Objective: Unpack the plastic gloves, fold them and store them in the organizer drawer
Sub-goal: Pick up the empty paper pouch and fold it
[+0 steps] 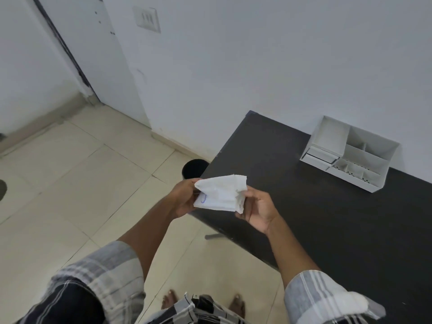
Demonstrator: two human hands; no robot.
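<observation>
Gloves are not visible as such; what shows is a white, crumpled, thin packet with a small blue mark near its lower left corner, held in the air between both hands over the near left corner of the table, and whether it is plastic or paper cannot be told. Nearest the camera are two bare feet on the pale tiled floor and the rolled-up grey and white checked sleeves of the person. The left hand grips the packet's left edge, its fingers closed behind the packet and its thumb at the top edge. The right hand pinches the packet's right edge between thumb and fingers, palm turned up and the other fingers loosely curled. Under the hands lies the dark, matte rectangular table, with a grey metal foot showing below its near edge. Just beyond the table's left corner stands a black round bin on the floor. Farther back on the table, near the white wall, sits a white organizer with several open compartments on top and a small drawer in its left front, which seems slightly pulled out. High on the wall is a switch plate.
</observation>
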